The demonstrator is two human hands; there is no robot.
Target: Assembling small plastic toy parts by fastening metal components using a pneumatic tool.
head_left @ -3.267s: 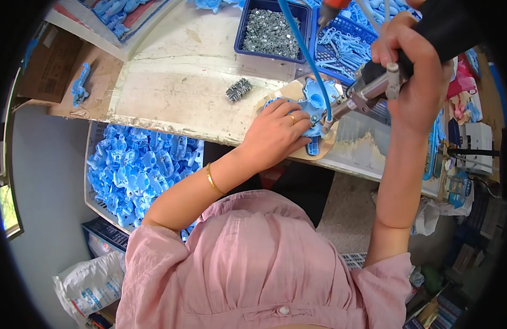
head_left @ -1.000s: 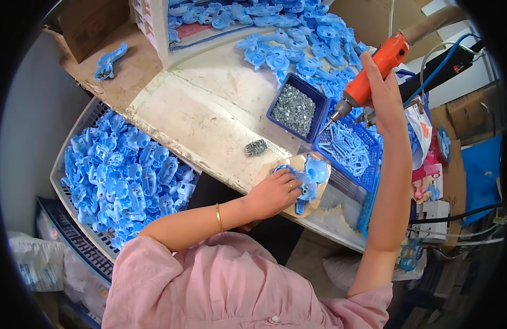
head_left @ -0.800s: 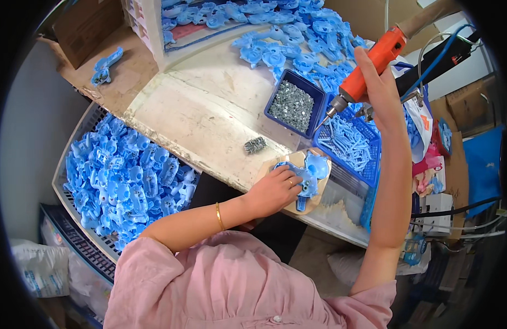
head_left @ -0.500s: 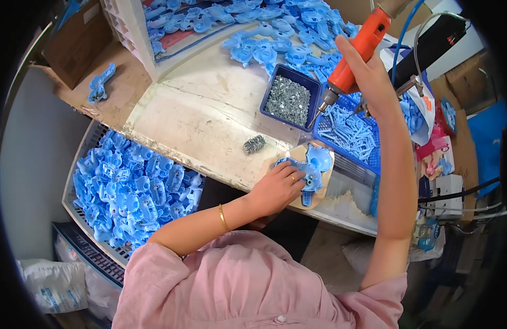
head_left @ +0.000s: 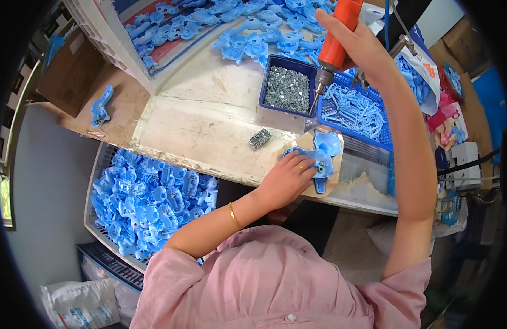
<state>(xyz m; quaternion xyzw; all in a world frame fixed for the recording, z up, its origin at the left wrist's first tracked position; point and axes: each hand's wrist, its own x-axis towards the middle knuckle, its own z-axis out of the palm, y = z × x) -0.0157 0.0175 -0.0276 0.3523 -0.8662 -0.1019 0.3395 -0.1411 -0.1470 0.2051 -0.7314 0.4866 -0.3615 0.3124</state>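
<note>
My right hand (head_left: 368,52) is closed around an orange electric screwdriver (head_left: 340,41), held up at a slant. Its thin bit (head_left: 315,102) points down at the right corner of a dark blue tray (head_left: 262,98) full of small metal screws (head_left: 288,88); whether it touches a screw I cannot tell. Lower down, my left hand (head_left: 289,178) presses its fingers over a light blue moulded plastic part (head_left: 327,143), which lies hollow side up on a pale wooden block (head_left: 334,185) at the bench's front edge. The palm hides some of the part.
Right of the screws stands a blue basket (head_left: 386,134) of thin light blue pieces. A small dark metallic clump (head_left: 259,139) lies on the bench (head_left: 193,131). Below the edge, a large crate (head_left: 90,211) is heaped with blue parts. More shells (head_left: 253,46) cover the back; cables hang at right.
The whole view has shifted, moving the bench contents in the picture. The screwdriver stands somewhat more upright, its bit still by the screw tray's corner. My left hand stays on the blue part.
</note>
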